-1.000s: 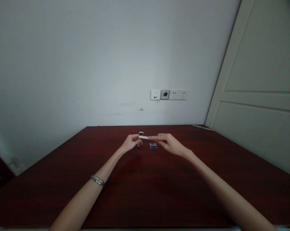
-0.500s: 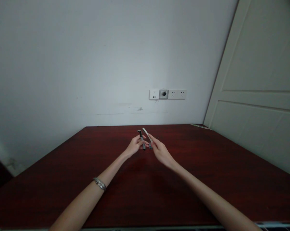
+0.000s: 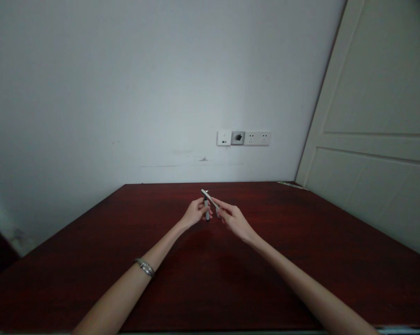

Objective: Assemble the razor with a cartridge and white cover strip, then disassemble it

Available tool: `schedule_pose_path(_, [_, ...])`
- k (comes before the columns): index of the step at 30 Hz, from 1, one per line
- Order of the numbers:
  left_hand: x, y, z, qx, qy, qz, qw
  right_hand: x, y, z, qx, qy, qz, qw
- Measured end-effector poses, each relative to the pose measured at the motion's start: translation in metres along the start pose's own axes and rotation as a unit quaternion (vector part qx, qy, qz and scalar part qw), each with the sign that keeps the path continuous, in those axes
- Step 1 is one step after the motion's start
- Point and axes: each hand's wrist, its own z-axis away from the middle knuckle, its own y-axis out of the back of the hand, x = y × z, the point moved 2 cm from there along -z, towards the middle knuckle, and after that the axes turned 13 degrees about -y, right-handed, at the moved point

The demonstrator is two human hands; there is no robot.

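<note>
I see the dark red table [image 3: 300,260] beneath both arms; the left hand [image 3: 195,213] is closed around a dark handle [image 3: 206,215], upright above the tabletop; the right hand [image 3: 233,218] pinches a white strip [image 3: 209,197], level a second ago, now slanted and meeting the handle's top.

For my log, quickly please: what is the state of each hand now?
Left hand: closed, holding a slim dark tool.
Right hand: closed, holding a slim white piece.

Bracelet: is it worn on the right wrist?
No, the bracelet is on the left arm; the right arm is bare.
</note>
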Motion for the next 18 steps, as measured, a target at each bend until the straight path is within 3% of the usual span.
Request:
schedule_pose_path(6, [-0.003,0.002,-0.001,0.013,0.009,-0.045,0.999,0.004,0.006,-0.004,0.112,0.018,0.033,0.993])
schedule_pose_path(11, [0.000,0.004,-0.002,0.020,0.009,-0.049,0.999,0.001,0.001,0.000,0.032,0.051,0.069,0.996])
schedule_pose_path(15, [0.001,0.006,-0.002,0.040,0.010,-0.074,0.996,-0.002,0.006,-0.002,0.086,0.085,0.081,0.989])
schedule_pose_path(18, [0.000,0.007,-0.003,0.055,0.007,-0.106,0.993,-0.001,0.013,-0.006,0.128,0.114,0.158,0.972])
